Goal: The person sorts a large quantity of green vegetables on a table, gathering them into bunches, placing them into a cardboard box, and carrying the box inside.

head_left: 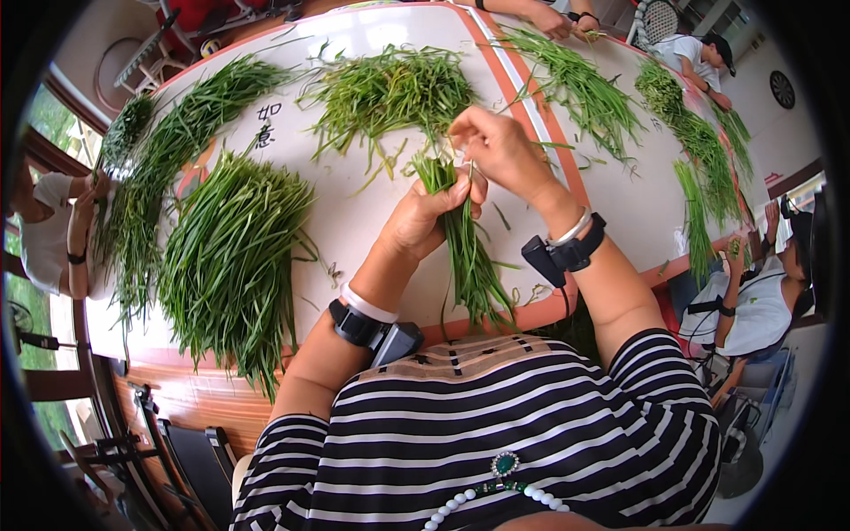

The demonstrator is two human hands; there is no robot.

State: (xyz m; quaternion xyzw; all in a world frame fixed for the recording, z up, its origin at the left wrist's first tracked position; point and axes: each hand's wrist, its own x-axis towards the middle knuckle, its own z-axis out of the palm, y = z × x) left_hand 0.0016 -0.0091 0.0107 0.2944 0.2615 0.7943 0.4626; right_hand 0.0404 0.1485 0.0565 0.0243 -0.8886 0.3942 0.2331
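My left hand (423, 215) is closed round a bunch of garlic chives (469, 265) over the near edge of the table. Its cut ends point away from me and the green leaves hang down toward my striped shirt. Just above and to the right, my right hand (496, 150) is raised with thumb and fingers drawn together in a pinch at the bunch's upper end. Whatever lies between those fingertips is too small to make out. Beyond my hands spreads a loose heap of chives (398, 88), with some yellowish blades among the green.
A large, neater pile of chives (235, 257) lies at my left, with a long heap (195, 124) behind it. More chives (575, 84) lie across the orange-edged seam of the white table (354, 221). Other people (753, 292) work at the right, left and far sides.
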